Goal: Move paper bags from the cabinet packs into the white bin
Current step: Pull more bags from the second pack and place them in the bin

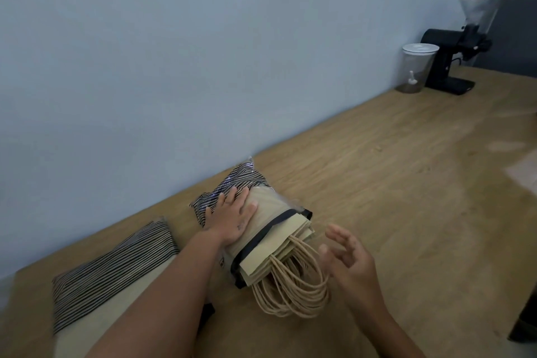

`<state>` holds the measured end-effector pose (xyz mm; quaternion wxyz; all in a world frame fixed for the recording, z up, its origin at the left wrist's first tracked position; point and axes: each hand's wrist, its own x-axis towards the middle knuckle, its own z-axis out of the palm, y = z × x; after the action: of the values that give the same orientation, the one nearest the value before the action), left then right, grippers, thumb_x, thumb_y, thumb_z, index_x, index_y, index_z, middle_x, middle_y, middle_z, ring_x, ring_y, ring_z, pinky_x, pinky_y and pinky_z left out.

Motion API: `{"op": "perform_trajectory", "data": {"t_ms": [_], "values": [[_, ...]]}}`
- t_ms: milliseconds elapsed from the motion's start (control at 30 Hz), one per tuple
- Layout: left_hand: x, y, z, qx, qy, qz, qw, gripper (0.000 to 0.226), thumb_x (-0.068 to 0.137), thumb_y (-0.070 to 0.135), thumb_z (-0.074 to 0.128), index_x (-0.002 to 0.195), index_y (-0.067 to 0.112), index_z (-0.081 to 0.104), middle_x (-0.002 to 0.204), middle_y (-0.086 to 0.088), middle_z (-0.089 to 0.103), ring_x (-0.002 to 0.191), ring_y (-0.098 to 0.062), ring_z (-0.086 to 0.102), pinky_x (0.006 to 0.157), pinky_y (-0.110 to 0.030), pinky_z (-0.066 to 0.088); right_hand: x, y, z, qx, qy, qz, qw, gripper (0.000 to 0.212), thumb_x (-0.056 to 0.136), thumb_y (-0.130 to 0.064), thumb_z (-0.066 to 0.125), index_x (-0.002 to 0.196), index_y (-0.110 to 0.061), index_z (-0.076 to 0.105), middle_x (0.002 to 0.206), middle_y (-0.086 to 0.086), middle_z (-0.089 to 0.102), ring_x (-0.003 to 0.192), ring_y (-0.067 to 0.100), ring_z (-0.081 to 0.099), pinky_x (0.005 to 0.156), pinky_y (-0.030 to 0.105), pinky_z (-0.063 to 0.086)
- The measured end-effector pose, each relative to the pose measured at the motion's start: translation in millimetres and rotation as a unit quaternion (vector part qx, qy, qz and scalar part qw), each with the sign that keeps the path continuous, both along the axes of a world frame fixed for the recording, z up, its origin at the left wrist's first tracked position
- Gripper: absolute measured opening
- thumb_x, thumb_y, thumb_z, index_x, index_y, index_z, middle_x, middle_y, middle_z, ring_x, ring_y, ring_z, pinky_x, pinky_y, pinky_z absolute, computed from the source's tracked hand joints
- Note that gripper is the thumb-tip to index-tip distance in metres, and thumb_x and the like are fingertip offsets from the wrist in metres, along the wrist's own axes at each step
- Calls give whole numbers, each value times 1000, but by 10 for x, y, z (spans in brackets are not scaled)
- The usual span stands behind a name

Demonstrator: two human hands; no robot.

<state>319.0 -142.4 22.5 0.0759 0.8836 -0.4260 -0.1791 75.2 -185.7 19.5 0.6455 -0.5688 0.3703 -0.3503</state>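
Note:
A clear plastic pack of beige paper bags (270,221) lies on the wooden counter (406,183), its open end towards me. The bags' tops and their twisted paper rope handles (290,288) stick out of it. My left hand (231,216) presses flat on top of the pack, fingers straight. My right hand (347,256) hovers just right of the handles, fingers loosely spread, holding nothing. A second pack (113,267) with black-striped bags lies to the left, partly under my left forearm. No white bin is in view.
A blue-grey wall (203,52) runs along the counter's far edge. At the back right stand a black coffee grinder (456,49) and a clear lidded canister (417,67). The counter's right part is bare wood.

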Motion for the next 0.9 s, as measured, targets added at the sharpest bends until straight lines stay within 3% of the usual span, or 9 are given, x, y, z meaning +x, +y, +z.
{"op": "perform_trajectory", "data": {"t_ms": [100, 200, 300, 467, 567, 633, 800, 900], "values": [[5, 2, 0, -3, 2, 0, 1000, 60, 95, 55, 15, 150, 34, 0, 160, 2, -7, 148, -26, -6, 115, -56, 0, 128, -160, 120, 11, 10, 60, 998, 30, 85, -21, 62, 110, -35, 55, 113, -2, 63, 100, 15, 64, 84, 34, 56], [0, -3, 4, -1, 3, 0, 1000, 60, 95, 56, 15, 149, 35, 0, 160, 3, -8, 147, -26, -6, 115, -55, 0, 330, -201, 167, 21, 40, 128, 991, 26, 83, -27, 65, 108, -33, 58, 107, 2, 69, 95, 18, 68, 82, 35, 58], [-15, 4, 14, -1, 7, 1, 1000, 60, 95, 57, 14, 149, 35, -1, 160, 3, -9, 147, -25, -8, 116, -54, -2, 504, -248, 147, -9, 102, 96, 990, 27, 74, -31, 73, 97, -30, 58, 99, 2, 68, 90, 19, 68, 81, 38, 57], [-5, 13, 37, -2, 15, 0, 1000, 60, 95, 57, 15, 149, 36, -1, 160, 4, -10, 147, -25, -8, 116, -54, -2, 601, -291, 147, -48, 149, 63, 986, 30, 68, -16, 78, 83, -28, 56, 93, 4, 67, 82, 20, 65, 74, 36, 56], [2, 14, 46, -4, 25, -4, 1000, 60, 95, 57, 16, 149, 37, 1, 160, 5, -8, 147, -25, -7, 115, -54, -2, 550, -273, 102, -42, 151, 49, 986, 30, 64, -12, 80, 80, -27, 59, 91, 9, 70, 84, 28, 68, 76, 46, 57], [12, 26, 52, -3, 30, -5, 1000, 60, 95, 57, 17, 149, 37, 1, 160, 6, -5, 147, -26, -6, 116, -54, 0, 485, -245, 86, -35, 154, 49, 986, 31, 64, -11, 80, 81, -26, 59, 91, 9, 70, 83, 29, 68, 74, 49, 58], [40, 62, 27, -4, 47, 0, 999, 61, 95, 57, 20, 150, 36, 4, 160, 3, -4, 147, -31, -6, 116, -54, 2, 195, -151, 71, -15, 143, 52, 988, 28, 71, -4, 75, 89, -18, 59, 88, 8, 72, 74, 28, 70, 61, 39, 59], [50, 61, 20, 5, 39, 0, 999, 59, 96, 55, 19, 150, 34, 7, 160, 3, -5, 147, -31, -7, 116, -54, 2, 66, -95, 12, 6, 129, 50, 990, 31, 71, -2, 75, 90, -19, 58, 86, 13, 72, 73, 32, 70, 61, 43, 59]]}}
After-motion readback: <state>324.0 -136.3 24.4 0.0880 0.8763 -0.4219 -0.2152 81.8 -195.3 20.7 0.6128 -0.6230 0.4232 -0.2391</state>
